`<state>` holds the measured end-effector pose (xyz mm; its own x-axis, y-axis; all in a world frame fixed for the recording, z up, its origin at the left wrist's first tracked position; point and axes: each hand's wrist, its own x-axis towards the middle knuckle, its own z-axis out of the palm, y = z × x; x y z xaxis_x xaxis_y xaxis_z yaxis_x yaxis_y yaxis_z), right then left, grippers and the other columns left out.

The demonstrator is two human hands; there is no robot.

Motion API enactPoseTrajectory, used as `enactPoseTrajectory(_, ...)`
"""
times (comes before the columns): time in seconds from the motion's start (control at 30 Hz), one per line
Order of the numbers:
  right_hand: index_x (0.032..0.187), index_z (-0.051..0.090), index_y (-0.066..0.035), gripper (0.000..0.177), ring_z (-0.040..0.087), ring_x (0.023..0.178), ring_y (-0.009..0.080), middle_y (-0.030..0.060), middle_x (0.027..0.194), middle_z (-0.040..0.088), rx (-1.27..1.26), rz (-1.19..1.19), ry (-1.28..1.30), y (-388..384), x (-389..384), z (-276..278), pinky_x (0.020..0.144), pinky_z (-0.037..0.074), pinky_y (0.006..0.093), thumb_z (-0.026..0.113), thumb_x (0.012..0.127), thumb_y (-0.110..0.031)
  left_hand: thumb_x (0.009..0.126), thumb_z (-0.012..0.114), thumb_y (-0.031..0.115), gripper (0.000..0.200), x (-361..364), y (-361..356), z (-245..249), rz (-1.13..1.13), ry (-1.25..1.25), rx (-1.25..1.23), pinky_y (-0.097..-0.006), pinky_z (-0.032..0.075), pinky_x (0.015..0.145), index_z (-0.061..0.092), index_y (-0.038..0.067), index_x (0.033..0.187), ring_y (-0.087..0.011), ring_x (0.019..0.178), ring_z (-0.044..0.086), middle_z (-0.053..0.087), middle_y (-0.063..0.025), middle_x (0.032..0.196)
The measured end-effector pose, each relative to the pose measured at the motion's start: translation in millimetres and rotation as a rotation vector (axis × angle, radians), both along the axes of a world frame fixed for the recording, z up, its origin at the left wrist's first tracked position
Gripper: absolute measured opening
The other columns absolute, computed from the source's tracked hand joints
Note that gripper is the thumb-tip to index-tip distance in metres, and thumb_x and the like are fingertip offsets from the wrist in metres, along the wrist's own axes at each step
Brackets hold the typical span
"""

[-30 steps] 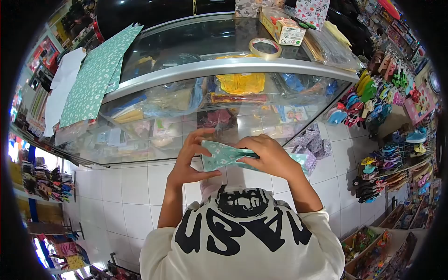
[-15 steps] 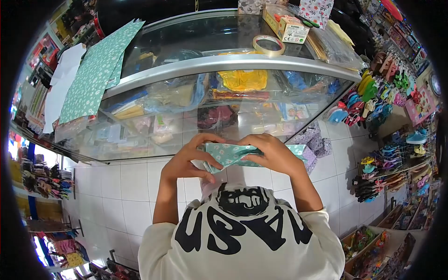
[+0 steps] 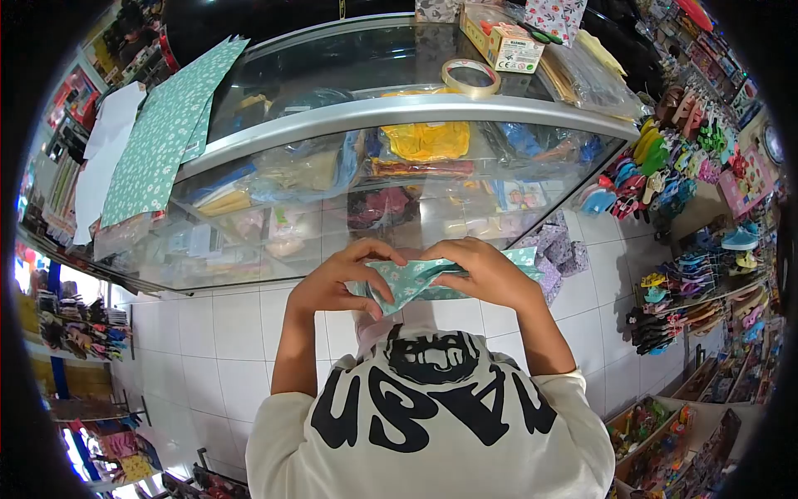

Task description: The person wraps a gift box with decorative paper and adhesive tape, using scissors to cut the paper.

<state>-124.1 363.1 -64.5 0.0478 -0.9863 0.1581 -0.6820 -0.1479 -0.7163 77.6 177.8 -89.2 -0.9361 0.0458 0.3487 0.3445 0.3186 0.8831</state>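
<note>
A teal parcel with a white flower print (image 3: pixel 413 279) is held at chest height in front of a glass counter. My left hand (image 3: pixel 337 279) grips its left end with the fingers curled over the top. My right hand (image 3: pixel 486 270) covers its right half, pressing the paper down. The parcel's far right corner (image 3: pixel 525 256) sticks out past my right hand. Below the hands is my cream shirt with black print (image 3: pixel 432 407).
The glass display counter (image 3: pixel 399 112) stands ahead with a tape roll (image 3: pixel 470 76), a small box (image 3: pixel 513 46) and teal flowered paper sheets (image 3: pixel 162 133) on top. Sandals hang on racks at the right (image 3: pixel 665 166). White floor tiles (image 3: pixel 224 333) lie below.
My left hand moved from under the parcel's left end to curl over its top. The parcel's fold has flattened a little, and both hands sit slightly higher.
</note>
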Motion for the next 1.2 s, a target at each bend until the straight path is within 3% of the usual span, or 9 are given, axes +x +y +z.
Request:
enactPoseTrajectory(0.17,0.110,0.062,-0.007,0.031,0.065,0.092,0.0336,0.0108,0.102,0.068,-0.013,0.017,-0.018,-0.3,-3.2,-2.9,0.080,0.050,0.0413,0.071,0.082,-0.017,0.059,0.084,0.033,0.032,-3.0,-6.3,-5.0,-0.058,0.056,-0.086,-0.0440,0.037,0.100,0.076,0.014,0.084,-0.0305,0.119,0.050,0.057,-0.0130,0.123)
enactPoseTrajectory(0.27,0.109,0.061,-0.004,0.031,0.065,0.093,0.0325,0.0120,0.101,0.067,0.017,0.020,-0.052,-0.6,-3.2,-1.5,0.080,0.049,0.0397,0.071,0.082,-0.015,0.064,0.084,0.028,0.025,-6.8,-3.2,-4.8,-0.044,0.097,0.010,-0.0423,0.037,0.102,0.075,0.013,0.081,-0.0284,0.118,0.049,0.057,-0.0111,0.125)
enactPoseTrajectory(0.37,0.109,0.061,-0.004,0.031,0.065,0.093,0.0326,0.0127,0.101,0.067,-0.011,0.013,-0.066,-0.8,-5.6,-2.6,0.079,0.050,0.0393,0.071,0.082,-0.014,0.061,0.088,0.029,0.043,-11.1,-6.2,-8.6,-0.101,0.159,-0.011,-0.0421,0.037,0.102,0.072,0.012,0.096,-0.0284,0.121,0.048,0.057,-0.0120,0.125)
enactPoseTrajectory(0.57,0.109,0.060,-0.003,0.032,0.064,0.092,0.0318,0.0127,0.101,0.066,-0.027,-0.081,0.005,1.1,-5.5,0.8,0.080,0.050,0.0384,0.072,0.081,-0.012,0.060,0.090,0.017,0.082,-8.3,14.7,-8.0,0.323,0.036,-0.074,-0.0374,0.040,0.099,0.049,0.009,0.131,-0.0253,0.119,0.051,0.055,-0.0107,0.127)
enactPoseTrajectory(0.73,0.111,0.058,-0.007,0.033,0.062,0.091,0.0344,0.0131,0.099,0.064,-0.075,-0.095,0.039,-0.7,-2.4,4.0,0.080,0.049,0.0421,0.070,0.082,-0.019,0.067,0.081,0.006,0.074,-10.6,17.8,-32.3,0.410,0.160,0.012,-0.0345,0.042,0.096,0.046,0.007,0.132,-0.0229,0.114,0.054,0.055,-0.0108,0.123)
enactPoseTrajectory(0.87,0.114,0.055,-0.007,0.036,0.061,0.094,0.0339,0.0140,0.098,0.062,-0.053,-0.118,-0.090,-2.4,9.7,11.4,0.082,0.048,0.0419,0.070,0.082,-0.017,0.069,0.076,0.001,0.077,-10.8,18.5,-26.5,0.350,0.222,0.050,-0.0338,0.042,0.096,0.040,0.006,0.136,-0.0220,0.113,0.054,0.054,-0.0104,0.120)
enactPoseTrajectory(0.97,0.119,0.058,-0.004,0.041,0.062,0.095,0.0287,0.0115,0.101,0.061,-0.095,-0.046,-0.043,-5.2,8.1,0.4,0.084,0.048,0.0361,0.071,0.080,-0.008,0.068,0.070,0.006,0.082,-8.2,19.3,-22.3,0.313,0.131,0.012,-0.0414,0.036,0.104,0.031,0.004,0.140,-0.0268,0.122,0.048,0.048,-0.0170,0.132)
enactPoseTrajectory(1.07,0.118,0.058,-0.003,0.039,0.061,0.096,0.0283,0.0121,0.104,0.060,-0.076,-0.046,-0.058,-7.4,7.6,-0.7,0.085,0.048,0.0356,0.068,0.080,-0.004,0.070,0.069,0.014,0.096,-8.6,26.3,-0.5,0.454,0.065,-0.385,-0.0453,0.025,0.112,0.017,0.003,0.150,-0.0332,0.132,0.041,0.042,-0.0209,0.141)
enactPoseTrajectory(1.2,0.114,0.056,-0.003,0.034,0.059,0.099,0.0320,0.0128,0.105,0.058,-0.092,-0.054,-0.135,-9.1,10.0,-6.2,0.085,0.047,0.0393,0.067,0.081,-0.007,0.071,0.067,0.023,0.106,-8.0,22.2,-7.8,0.439,0.035,-0.370,-0.0511,0.012,0.116,0.003,0.003,0.153,-0.0378,0.140,0.030,0.031,-0.0229,0.151)
